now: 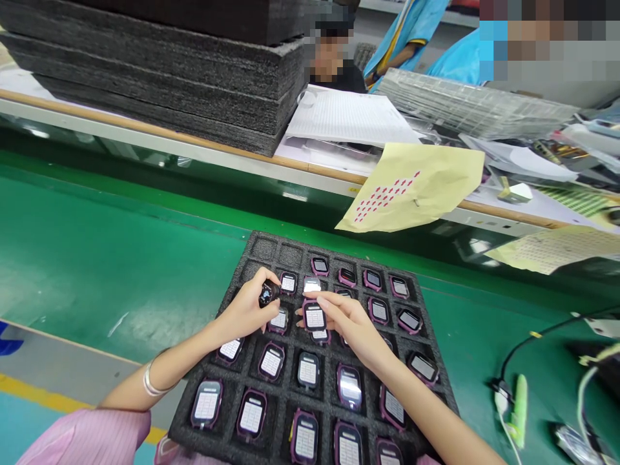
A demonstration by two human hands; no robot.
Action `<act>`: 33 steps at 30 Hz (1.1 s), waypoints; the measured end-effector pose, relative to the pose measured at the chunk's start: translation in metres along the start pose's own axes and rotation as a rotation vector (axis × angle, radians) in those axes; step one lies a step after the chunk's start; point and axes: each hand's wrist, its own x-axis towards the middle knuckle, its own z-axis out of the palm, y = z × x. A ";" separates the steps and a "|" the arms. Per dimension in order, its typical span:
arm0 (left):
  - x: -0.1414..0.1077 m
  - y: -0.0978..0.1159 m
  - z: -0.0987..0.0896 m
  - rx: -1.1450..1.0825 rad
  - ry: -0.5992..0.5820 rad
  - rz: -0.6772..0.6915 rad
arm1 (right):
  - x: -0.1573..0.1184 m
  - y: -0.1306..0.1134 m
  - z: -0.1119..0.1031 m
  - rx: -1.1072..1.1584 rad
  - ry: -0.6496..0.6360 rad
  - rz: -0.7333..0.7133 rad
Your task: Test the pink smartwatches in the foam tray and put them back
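A black foam tray [290, 387] with square compartments holds several smartwatch bodies without straps, most with purple frames and lit screens. Over its left rear part, my left hand [249, 302] has thumb and fingers closed around a smartwatch [267, 295] with a dark, dial-like screen. My right hand [351, 321] reaches in from the right and grips a purple-framed smartwatch [314, 318] between thumb and fingers. Its screen is lit white with a grid of text, and it is above another watch [320, 335] in a compartment. Two rear-left compartments contain no watch.
Stacked black foam trays [169, 84] stand on a raised shelf behind the green table [97, 245]. A yellow sheet [411, 187] with red arrows hangs from the shelf edge. Cables [526, 342] and a green tool-like object [519, 410] lie at right. Other people are beyond the shelf.
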 end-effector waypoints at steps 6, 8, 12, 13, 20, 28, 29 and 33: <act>0.000 0.000 -0.001 -0.021 0.008 0.025 | 0.000 0.001 0.000 -0.014 0.002 0.002; 0.000 -0.001 -0.002 -0.047 0.025 0.035 | 0.000 0.001 0.000 -0.015 0.003 0.004; 0.000 -0.002 -0.002 -0.082 0.042 0.062 | 0.000 0.000 0.000 0.001 -0.005 0.006; 0.000 -0.002 -0.002 -0.071 0.045 0.065 | -0.001 -0.001 0.000 0.002 -0.006 0.004; 0.003 -0.004 -0.001 -0.111 -0.035 0.007 | -0.001 -0.001 0.000 -0.013 0.017 -0.003; 0.008 -0.004 -0.001 -0.576 -0.115 -0.089 | 0.000 0.001 -0.003 0.024 0.054 -0.011; 0.008 -0.003 -0.001 -0.585 -0.117 -0.082 | 0.000 0.000 -0.003 0.039 0.054 -0.012; 0.006 0.000 -0.002 -0.551 -0.120 -0.025 | -0.001 -0.003 -0.002 0.087 0.053 -0.014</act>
